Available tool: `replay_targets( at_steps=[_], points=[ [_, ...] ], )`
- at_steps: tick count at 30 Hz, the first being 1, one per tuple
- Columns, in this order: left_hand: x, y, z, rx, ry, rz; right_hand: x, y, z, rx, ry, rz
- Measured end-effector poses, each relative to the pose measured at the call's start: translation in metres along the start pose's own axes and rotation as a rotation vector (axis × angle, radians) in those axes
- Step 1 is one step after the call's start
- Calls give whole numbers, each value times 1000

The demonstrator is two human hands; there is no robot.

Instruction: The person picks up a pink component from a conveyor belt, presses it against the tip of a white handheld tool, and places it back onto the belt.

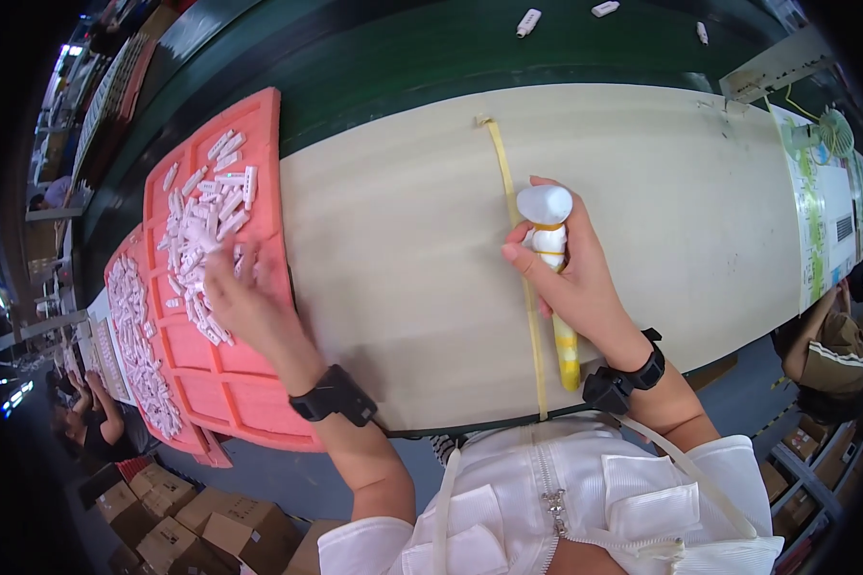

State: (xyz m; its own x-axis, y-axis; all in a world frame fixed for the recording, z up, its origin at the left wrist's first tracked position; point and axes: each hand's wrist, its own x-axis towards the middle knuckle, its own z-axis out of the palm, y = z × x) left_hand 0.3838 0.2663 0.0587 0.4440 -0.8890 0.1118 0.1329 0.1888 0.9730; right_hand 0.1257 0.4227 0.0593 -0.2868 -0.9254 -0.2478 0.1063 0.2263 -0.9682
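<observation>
My right hand (pixel 580 273) is wrapped round a mallet-like tool (pixel 568 355) over the middle of the table. The tool has a round white head, yellow bands below it and a yellow handle end that points toward me. At the left, my left hand (pixel 249 297) is over a heap of small white plastic pieces (pixel 225 206) in a pink foam tray (pixel 244 383). Motion blurs its fingers, so whether they grip a piece does not show. The pieces are short and oblong, several with dark marks on one side.
A second pink tray (pixel 129 240) with more white pieces adjoins on the left. Yellow tape (pixel 503 163) crosses the pale tabletop (pixel 384 240). Beyond lies a green conveyor belt (pixel 403 57) carrying 3 pieces. A small fan (pixel 834 134) stands at right; cardboard boxes (pixel 240 527) lie lower left. Other people sit both sides.
</observation>
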Motion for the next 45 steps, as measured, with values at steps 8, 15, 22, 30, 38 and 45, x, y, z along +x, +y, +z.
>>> replay_targets(
  at_steps=[8,15,22,30,38,45],
  points=[
    [18,-34,54,299,-534,25,1,-2,-6,-7,-17,32],
    [5,-86,242,664,-998,596,3,-1,-1,-3,-14,32],
    [10,-102,274,717,-989,559,5,7,-5,-33,9,-40],
    [-69,-42,106,527,-984,326,3,10,-6,-59,4,-171],
    [-104,-41,50,525,-849,333,-2,-11,-2,-105,-176,49],
    [-104,-44,46,503,-866,239,-4,-7,13,-262,-97,-217]
  ],
)
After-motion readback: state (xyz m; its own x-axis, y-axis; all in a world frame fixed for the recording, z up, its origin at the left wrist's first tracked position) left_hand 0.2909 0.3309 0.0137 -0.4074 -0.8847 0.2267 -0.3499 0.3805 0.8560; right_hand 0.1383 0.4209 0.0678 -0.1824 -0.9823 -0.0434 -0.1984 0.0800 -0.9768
